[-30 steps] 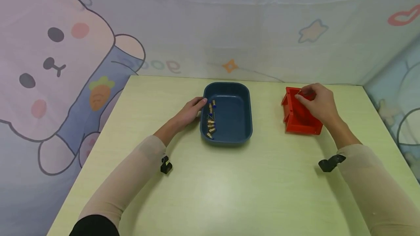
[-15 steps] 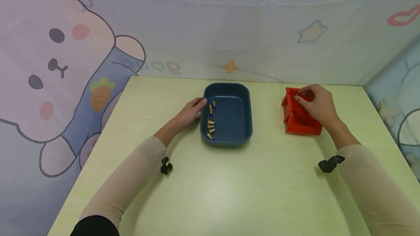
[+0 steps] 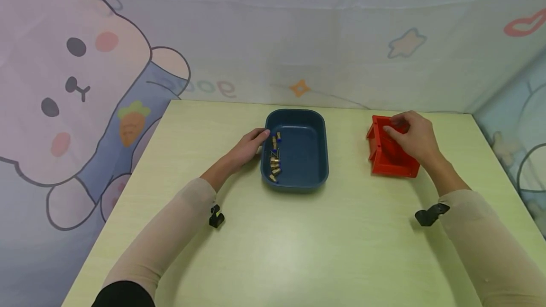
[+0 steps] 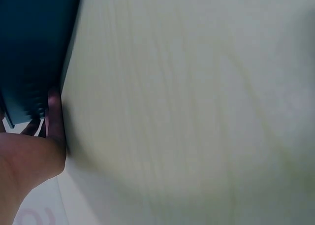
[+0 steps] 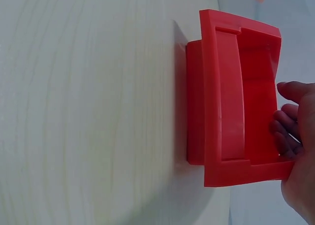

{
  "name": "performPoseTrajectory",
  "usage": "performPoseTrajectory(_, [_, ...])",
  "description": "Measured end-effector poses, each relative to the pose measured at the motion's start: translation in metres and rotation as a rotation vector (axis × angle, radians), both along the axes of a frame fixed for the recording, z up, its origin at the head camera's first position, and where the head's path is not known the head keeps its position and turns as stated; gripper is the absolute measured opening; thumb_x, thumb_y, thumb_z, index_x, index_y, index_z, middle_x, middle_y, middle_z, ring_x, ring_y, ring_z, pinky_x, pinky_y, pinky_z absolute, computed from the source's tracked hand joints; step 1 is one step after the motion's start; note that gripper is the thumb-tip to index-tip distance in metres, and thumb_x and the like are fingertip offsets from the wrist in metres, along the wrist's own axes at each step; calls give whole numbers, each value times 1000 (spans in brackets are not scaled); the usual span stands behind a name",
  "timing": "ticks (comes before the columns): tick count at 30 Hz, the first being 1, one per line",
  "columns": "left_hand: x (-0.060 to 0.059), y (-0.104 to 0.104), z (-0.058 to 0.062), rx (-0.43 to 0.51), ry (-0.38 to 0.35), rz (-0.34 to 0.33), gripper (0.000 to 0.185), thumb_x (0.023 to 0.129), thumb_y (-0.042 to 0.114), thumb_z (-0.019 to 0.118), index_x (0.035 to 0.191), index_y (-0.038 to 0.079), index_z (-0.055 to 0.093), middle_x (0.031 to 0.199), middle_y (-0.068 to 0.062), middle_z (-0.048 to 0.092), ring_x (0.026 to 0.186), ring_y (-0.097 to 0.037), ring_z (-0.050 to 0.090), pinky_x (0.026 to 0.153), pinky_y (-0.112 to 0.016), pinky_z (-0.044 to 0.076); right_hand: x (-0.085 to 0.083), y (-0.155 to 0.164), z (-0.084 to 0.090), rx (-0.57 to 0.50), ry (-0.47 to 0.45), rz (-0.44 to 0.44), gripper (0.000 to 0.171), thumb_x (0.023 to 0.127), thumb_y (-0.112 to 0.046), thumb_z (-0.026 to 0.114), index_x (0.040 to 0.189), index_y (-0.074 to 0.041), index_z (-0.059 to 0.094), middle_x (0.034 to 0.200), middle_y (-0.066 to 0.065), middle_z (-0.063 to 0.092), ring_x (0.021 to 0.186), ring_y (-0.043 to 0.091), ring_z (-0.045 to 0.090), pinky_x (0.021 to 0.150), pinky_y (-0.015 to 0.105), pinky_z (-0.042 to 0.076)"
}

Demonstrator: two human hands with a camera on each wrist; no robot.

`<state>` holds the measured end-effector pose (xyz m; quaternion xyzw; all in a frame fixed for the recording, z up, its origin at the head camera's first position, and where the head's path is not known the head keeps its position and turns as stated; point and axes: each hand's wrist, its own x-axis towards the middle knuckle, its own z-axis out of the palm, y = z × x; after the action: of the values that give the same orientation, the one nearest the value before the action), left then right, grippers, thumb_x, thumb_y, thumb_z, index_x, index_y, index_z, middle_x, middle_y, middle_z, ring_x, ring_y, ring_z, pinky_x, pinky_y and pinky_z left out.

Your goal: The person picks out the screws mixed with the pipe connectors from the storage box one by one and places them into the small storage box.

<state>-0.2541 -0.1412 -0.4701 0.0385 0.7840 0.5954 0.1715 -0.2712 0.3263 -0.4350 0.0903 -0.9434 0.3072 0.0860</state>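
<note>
blue tray: small brass bits, my left hand flat against it | red bin: right hand grip curled over rim

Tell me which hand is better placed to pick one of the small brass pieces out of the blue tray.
Left. The left hand rests against the blue tray rim right beside the brass pieces. The right hand is off at the red bin, fingers curled over its edge.
</note>
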Motion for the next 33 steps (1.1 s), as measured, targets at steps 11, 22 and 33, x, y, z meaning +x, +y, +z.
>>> performPoseTrajectory(11, [-1, 2, 0, 5, 2, 6, 66, 113, 51, 44, 163, 9, 37, 164, -14, 42, 152, -33, 39, 126, -51, 31, 0, -1, 16, -15, 31, 35, 36, 103, -26, 72, 126, 2, 67, 119, 23, 67, 104, 38, 62, 78, 14, 42])
performPoseTrajectory(22, [0, 2, 0, 3, 18, 6, 68, 112, 53, 44, 163, 9, 38, 163, -14, 43, 151, -33, 40, 125, -51, 33, 1, -32, 25, -80, 102, 117, 29, 101, -22, 76, 118, 1, 70, 110, 16, 69, 99, 31, 66, 79, 7, 43])
performPoseTrajectory(33, [-1, -1, 0, -3, 9, 3, 70, 112, 55, 44, 163, 9, 37, 164, -14, 43, 151, -32, 40, 125, -51, 33, 2, -56, 25, -134, 82, 137, 28, 100, -22, 76, 119, -2, 72, 109, 15, 71, 96, 30, 67, 79, 13, 47])
